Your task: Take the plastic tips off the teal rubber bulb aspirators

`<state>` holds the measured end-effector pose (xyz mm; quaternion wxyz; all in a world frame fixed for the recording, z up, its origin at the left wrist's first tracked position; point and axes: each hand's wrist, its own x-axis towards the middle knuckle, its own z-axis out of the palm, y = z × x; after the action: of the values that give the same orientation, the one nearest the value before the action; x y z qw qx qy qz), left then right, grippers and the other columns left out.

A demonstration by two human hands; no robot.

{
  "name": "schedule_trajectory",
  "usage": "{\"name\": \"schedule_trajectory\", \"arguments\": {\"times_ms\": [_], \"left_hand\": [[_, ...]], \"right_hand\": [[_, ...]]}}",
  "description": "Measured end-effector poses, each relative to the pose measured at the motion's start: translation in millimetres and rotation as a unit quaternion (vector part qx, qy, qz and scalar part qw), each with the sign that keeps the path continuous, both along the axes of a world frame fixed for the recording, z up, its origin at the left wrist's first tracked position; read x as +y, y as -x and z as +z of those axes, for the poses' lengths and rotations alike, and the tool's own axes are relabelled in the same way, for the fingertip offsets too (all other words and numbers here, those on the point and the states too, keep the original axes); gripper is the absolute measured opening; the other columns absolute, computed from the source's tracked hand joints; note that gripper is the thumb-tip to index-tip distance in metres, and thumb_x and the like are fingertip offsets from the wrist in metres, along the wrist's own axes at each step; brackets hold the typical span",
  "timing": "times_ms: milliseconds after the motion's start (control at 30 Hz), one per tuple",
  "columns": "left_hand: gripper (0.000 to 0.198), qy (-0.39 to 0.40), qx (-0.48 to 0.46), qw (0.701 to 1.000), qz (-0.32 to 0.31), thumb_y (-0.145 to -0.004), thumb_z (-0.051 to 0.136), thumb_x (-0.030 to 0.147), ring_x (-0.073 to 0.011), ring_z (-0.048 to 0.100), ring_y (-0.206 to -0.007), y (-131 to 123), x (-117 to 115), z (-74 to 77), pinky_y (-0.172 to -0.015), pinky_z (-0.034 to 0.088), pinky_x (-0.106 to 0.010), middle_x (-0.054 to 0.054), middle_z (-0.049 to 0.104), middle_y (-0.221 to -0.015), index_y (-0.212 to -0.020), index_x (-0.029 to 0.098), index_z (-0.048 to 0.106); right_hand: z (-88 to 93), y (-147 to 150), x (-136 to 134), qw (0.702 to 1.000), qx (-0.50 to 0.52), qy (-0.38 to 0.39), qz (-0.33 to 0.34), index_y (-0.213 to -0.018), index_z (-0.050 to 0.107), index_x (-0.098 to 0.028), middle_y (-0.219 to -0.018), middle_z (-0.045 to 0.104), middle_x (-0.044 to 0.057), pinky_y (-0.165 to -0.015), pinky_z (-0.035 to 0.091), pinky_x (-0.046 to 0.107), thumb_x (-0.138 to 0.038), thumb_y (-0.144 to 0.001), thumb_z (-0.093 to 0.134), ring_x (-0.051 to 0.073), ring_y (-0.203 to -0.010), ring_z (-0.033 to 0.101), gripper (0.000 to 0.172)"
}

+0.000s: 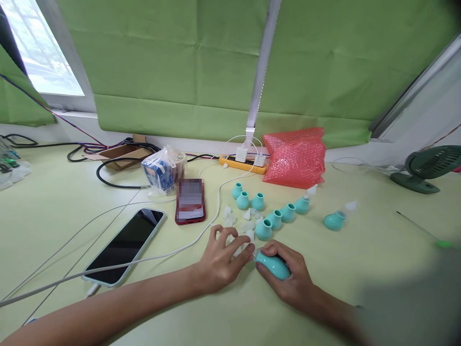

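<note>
My right hand (pixel 291 276) is wrapped round a glossy teal squeeze bulb (pixel 272 265), tilted with its neck toward the left. Thumb and forefinger of my left hand (pixel 225 262) pinch at that neck, on a small translucent nozzle tip (pixel 254 255) mostly hidden by the fingers. Loose translucent tips (pixel 229 217) lie scattered just beyond my left hand. Several open-necked teal bulbs stand behind, the nearest bulb (pixel 263 229) upright. One bulb (pixel 301 205) in the row carries a clear tip, and another tipped bulb (pixel 334 220) lies tilted at the right.
A phone (pixel 126 247) and a red-cased phone (pixel 190 202) lie left, with a white cable (pixel 162 254) crossing the table. Behind are a plastic-wrapped pack (pixel 162 170), an orange power strip (pixel 242 164) and a red bubble-wrap bag (pixel 295 158). Right: a green-handled thin tool (pixel 442 244), a fan (pixel 428 166).
</note>
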<state>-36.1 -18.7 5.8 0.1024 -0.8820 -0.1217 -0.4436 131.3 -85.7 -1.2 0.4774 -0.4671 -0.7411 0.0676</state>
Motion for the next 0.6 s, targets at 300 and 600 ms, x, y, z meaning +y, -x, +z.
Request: {"name": "schedule_trajectory", "arguments": {"times_ms": [300, 600], "left_hand": [[0.015, 0.022, 0.07, 0.996, -0.051, -0.082, 0.042, 0.008, -0.02, 0.041, -0.076, -0.2, 1.0, 4.1, -0.061, 0.035, -0.033, -0.01, 0.058, -0.076, -0.079, 0.007, 0.057], [0.012, 0.22, 0.053, 0.963, -0.144, -0.084, 0.043, 0.011, -0.0142, 0.041, -0.07, -2.6, 7.5, 10.3, -0.068, 0.04, -0.028, -0.006, 0.056, -0.071, -0.078, 0.01, 0.054]], "right_hand": [[-3.9, 1.1, -0.8, 1.0, -0.022, -0.02, -0.007, -0.074, 0.04, -0.019, -0.068, 0.049, 0.001, -0.054, 0.045, 0.025, -0.012, -0.071, 0.053, 0.013, -0.06, 0.05, 0.015], [-3.4, -1.4, 0.0, 0.994, -0.083, -0.073, -0.01, -0.079, 0.042, -0.018, -0.069, 0.052, 0.003, -0.054, 0.045, 0.024, -0.011, -0.069, 0.054, 0.015, -0.065, 0.054, 0.017]]}}
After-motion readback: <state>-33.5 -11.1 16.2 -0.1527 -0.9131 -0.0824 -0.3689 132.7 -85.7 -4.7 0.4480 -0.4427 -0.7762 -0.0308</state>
